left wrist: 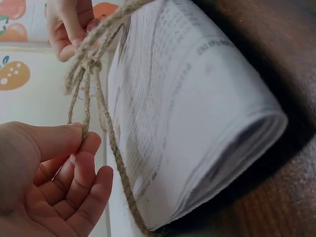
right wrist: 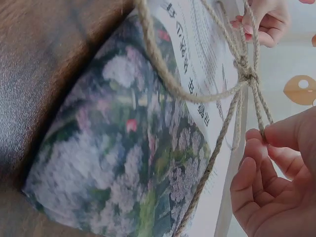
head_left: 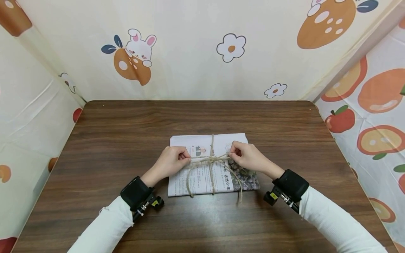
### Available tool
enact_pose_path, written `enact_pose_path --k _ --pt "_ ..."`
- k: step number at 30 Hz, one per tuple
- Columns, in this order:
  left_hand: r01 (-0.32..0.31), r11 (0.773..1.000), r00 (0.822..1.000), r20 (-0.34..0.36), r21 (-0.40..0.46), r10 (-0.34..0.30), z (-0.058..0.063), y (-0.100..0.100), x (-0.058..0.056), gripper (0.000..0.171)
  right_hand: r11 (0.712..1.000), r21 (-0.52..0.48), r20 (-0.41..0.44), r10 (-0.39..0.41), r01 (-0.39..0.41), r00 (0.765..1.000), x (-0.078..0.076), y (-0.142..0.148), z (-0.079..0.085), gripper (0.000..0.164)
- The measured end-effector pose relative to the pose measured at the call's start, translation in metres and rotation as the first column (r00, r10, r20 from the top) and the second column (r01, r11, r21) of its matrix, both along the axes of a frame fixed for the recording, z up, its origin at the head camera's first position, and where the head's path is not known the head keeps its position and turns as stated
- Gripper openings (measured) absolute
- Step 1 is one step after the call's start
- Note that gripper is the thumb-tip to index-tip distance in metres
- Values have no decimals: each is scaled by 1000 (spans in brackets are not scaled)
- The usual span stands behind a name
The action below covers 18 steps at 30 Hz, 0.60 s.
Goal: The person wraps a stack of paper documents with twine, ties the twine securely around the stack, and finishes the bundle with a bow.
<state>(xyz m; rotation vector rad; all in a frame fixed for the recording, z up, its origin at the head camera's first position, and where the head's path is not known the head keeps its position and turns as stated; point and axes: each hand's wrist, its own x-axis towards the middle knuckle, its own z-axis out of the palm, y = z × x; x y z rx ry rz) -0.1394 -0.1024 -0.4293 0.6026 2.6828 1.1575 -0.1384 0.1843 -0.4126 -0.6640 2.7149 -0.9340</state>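
Note:
A folded newspaper (head_left: 199, 182) lies flat on the table, with printed text on its left and a flower photo on its right. Twine (head_left: 211, 175) runs round it and meets in a knotted bow (right wrist: 247, 74) on top. My left hand (head_left: 174, 160) pinches one loop of the twine between thumb and forefinger, left of the knot. On the other side, my right hand (head_left: 248, 156) pinches the opposite loop the same way. Two loose twine ends hang over the newspaper's front edge. Both loops look stretched sideways from the knot.
The brown wooden table (head_left: 126, 123) reaches back to a cream curtain (head_left: 190, 52) printed with rabbits and flowers. A fruit-patterned cloth (head_left: 373, 116) hangs at the right, and a pale cloth (head_left: 31, 116) at the left. Black camera bands (head_left: 136, 193) sit on both wrists.

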Motion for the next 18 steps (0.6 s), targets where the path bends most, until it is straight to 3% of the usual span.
enact_pose_path --k 10,18 --pt "12 1000 1000 20 16 -13 3 -3 2 10 993 61 86 -108 103 990 1 1 1 8" --pt "6 1000 1000 -1 17 -6 3 -5 2 10 979 74 185 -199 188 962 2 0 1 11"
